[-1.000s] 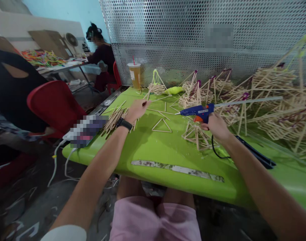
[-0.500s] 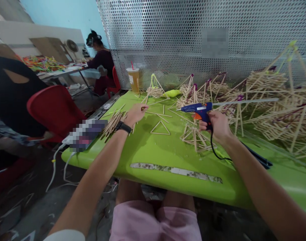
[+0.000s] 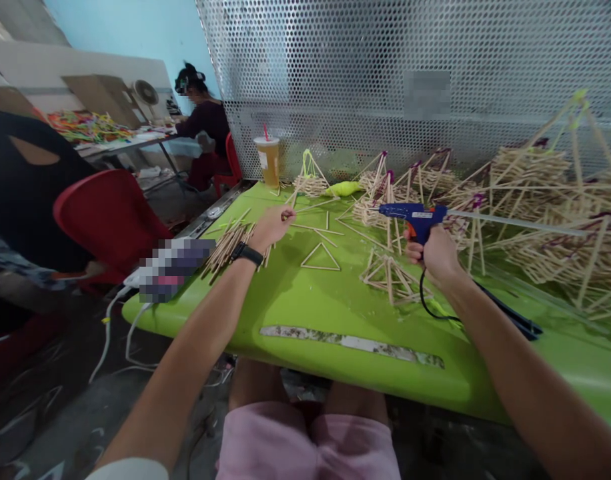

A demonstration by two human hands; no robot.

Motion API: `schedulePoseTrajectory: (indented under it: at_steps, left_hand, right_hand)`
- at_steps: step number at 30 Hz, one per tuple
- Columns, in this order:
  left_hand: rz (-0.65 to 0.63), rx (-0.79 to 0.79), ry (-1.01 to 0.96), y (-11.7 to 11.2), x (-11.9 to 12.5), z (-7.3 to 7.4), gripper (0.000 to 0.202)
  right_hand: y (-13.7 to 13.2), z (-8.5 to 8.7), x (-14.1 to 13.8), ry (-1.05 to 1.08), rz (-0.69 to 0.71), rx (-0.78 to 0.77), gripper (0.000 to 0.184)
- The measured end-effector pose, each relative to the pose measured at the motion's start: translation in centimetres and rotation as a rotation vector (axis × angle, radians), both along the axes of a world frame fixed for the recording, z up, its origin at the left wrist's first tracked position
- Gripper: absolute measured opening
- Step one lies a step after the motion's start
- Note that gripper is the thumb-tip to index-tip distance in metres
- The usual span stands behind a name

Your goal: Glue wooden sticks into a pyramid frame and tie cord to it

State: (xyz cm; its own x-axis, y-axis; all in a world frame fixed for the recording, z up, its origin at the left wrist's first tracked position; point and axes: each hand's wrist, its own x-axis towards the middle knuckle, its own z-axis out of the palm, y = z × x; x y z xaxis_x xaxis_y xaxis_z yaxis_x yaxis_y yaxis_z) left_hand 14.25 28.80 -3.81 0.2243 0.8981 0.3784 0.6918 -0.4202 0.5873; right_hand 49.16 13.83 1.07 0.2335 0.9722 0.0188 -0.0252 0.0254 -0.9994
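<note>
My right hand [image 3: 438,253] is wrapped round the handle of a blue hot glue gun [image 3: 413,213] with an orange trigger. A long clear glue stick [image 3: 515,222] sticks out of its back, and its nozzle points left. My left hand [image 3: 271,227], with a black watch on the wrist, is closed in a pinch above the table; what is between its fingertips is too small to make out. Beside it lies a pile of thin wooden sticks [image 3: 230,247]. A flat stick triangle [image 3: 320,267] and a small stick pyramid frame [image 3: 389,280] lie between my hands.
Stacked stick frames [image 3: 535,167] with purple and yellow ties fill the right side of the green table [image 3: 305,307]. A drink cup [image 3: 269,163] stands by the perforated metal panel [image 3: 335,80]. A power strip [image 3: 170,267] sits at the left edge. A person [image 3: 205,120] works behind.
My right hand has moved slightly right with the glue gun, and its long glue stick now slopes downward to the right. My left hand stays almost in place.
</note>
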Motion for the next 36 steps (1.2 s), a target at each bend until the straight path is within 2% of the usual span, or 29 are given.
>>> schedulePoseTrajectory:
  at_steps: [3, 7, 11, 16, 24, 28, 36]
  left_hand:
    - [0.011, -0.006, -0.016, 0.1, 0.0, -0.1, 0.011]
    - [0.019, 0.018, -0.004, 0.2, 0.0, -0.2, 0.014]
    - [0.016, 0.045, 0.01, 0.2, -0.1, -0.3, 0.017]
    - [0.02, 0.04, 0.007, 0.2, 0.0, -0.3, 0.016]
    - [0.023, 0.045, 0.067, 0.3, 0.0, -0.5, 0.021]
    - [0.04, 0.04, 0.106, 0.0, 0.1, -0.3, 0.021]
    - [0.056, 0.025, 0.118, -0.3, 0.3, -0.1, 0.024]
  right_hand:
    - [-0.4, 0.5, -0.5, 0.089, -0.01, -0.057, 0.034]
    - [-0.8, 0.9, -1.3, 0.178, 0.067, -0.111, 0.025]
    - [-0.8, 0.5, -1.3, 0.142, 0.116, -0.058, 0.017]
    - [-0.5, 0.1, -0.6, 0.097, 0.089, 0.007, 0.029]
    - [0.4, -0.5, -0.1, -0.046, -0.13, 0.11, 0.046]
    - [0.8, -1.3, -0.1, -0.158, -0.124, 0.136, 0.056]
    - [1.2, -2.7, 0.0, -0.243, -0.155, 0.079, 0.067]
